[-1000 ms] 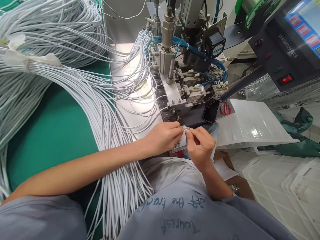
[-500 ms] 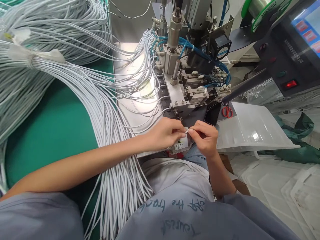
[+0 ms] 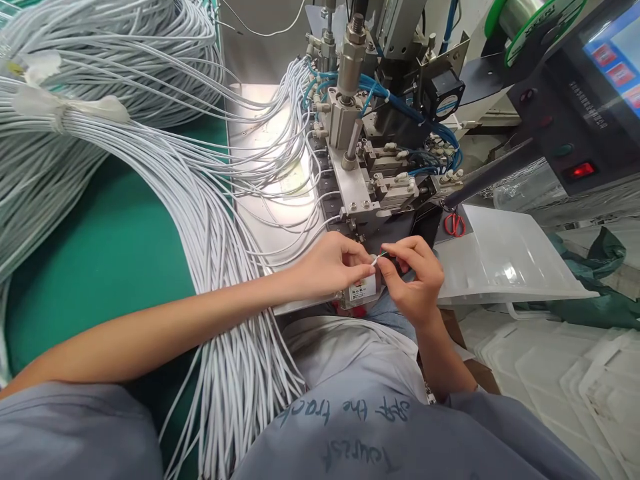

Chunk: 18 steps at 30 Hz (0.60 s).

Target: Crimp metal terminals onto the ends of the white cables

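Note:
My left hand [image 3: 340, 268] pinches a white cable [image 3: 374, 262] close to its end, between thumb and forefinger. At that end, thin coloured wires [image 3: 383, 254] show, one looking green and one red. Thumb and forefinger of my right hand [image 3: 419, 283] are closed on these wires, just right of my left fingertips. Both hands are in front of a machine with metal cylinders [image 3: 345, 123]. Under my left forearm runs a thick bundle of white cables [image 3: 220, 267]. Below the fingers is a clear box with a white label [image 3: 363, 289].
Coiled white cables [image 3: 150, 60] lie on a green table [image 3: 95, 247] at left. Other cables lead into the machine's black side blocks [image 3: 327, 180]. To the right are red-handled scissors [image 3: 454, 225], a white sheet [image 3: 510, 257], a control panel [image 3: 565, 127] and a wire spool [image 3: 520, 20].
My right hand has shifted slightly right and its fingers have opened out a little. Coloured wires now show at the cable end. My left hand has stayed nearly in place.

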### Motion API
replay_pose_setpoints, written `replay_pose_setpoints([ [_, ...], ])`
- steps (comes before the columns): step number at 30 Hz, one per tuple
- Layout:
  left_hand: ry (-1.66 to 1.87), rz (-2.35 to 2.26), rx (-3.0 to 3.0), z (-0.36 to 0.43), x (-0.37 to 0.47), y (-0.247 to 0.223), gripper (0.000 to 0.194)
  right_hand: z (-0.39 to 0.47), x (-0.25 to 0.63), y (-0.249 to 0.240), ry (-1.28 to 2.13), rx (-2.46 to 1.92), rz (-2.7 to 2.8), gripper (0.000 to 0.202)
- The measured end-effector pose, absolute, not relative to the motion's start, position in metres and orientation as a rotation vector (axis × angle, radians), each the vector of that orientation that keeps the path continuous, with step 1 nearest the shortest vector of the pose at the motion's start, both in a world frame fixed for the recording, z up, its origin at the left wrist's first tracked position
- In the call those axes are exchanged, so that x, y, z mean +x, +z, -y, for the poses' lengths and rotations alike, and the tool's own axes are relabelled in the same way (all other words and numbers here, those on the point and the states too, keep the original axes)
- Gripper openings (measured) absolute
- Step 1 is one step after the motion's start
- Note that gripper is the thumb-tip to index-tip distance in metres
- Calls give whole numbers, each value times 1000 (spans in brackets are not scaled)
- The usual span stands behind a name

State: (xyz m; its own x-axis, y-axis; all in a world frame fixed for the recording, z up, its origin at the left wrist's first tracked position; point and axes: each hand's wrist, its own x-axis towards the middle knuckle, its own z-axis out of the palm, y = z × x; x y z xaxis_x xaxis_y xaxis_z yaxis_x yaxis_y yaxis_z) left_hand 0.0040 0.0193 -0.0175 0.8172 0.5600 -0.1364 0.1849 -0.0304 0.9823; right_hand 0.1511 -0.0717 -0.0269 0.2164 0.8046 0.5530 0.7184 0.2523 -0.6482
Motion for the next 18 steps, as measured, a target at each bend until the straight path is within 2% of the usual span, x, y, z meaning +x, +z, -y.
replay_pose_setpoints([
  [4,347,-609,1611,-20,5,-19,17,70,156,-27,-102,-1477,1661,15],
  [8,352,-622,1577,-20,5,-18,17,68,155,-30,-154,-1508,1634,9],
  [10,351,-632,1557,-20,4,-17,17,67,153,-33,-66,-1540,1528,6],
  [15,372,-650,1532,-20,4,-15,17,64,144,-35,412,-1477,1176,9],
  [18,381,-645,1532,-20,4,-15,18,63,141,-35,464,-1450,1112,10],
])
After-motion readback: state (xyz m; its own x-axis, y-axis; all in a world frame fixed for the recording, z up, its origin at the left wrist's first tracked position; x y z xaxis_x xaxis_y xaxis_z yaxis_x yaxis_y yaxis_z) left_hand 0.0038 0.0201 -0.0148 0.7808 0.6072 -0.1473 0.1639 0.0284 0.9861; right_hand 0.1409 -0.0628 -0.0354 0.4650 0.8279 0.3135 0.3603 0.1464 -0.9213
